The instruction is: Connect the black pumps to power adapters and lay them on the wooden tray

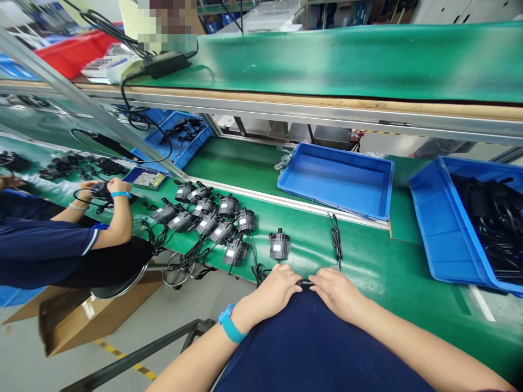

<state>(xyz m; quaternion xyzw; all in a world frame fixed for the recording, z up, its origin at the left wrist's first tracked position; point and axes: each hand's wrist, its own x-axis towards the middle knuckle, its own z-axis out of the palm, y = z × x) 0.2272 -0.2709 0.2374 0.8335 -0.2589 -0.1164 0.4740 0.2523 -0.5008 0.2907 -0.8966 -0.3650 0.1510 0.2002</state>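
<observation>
At the front edge of the green bench, my left hand and my right hand meet close to my body. Both are closed, pinching a short black cable connector from either side. Fingers cover its ends, so whether its halves are fully joined is hidden. Just beyond my left hand a black water pump stands upright with a white label on its front. Past my right hand lies a bundled black cable. Several similar pumps crowd together to the left, their cables hanging toward the bench edge.
A blue tray rests behind the white strip. On the right, a tilted blue bin holds black adapters and cables. A co-worker's hands handle a black part at left. A metal-edged shelf crosses above the bench.
</observation>
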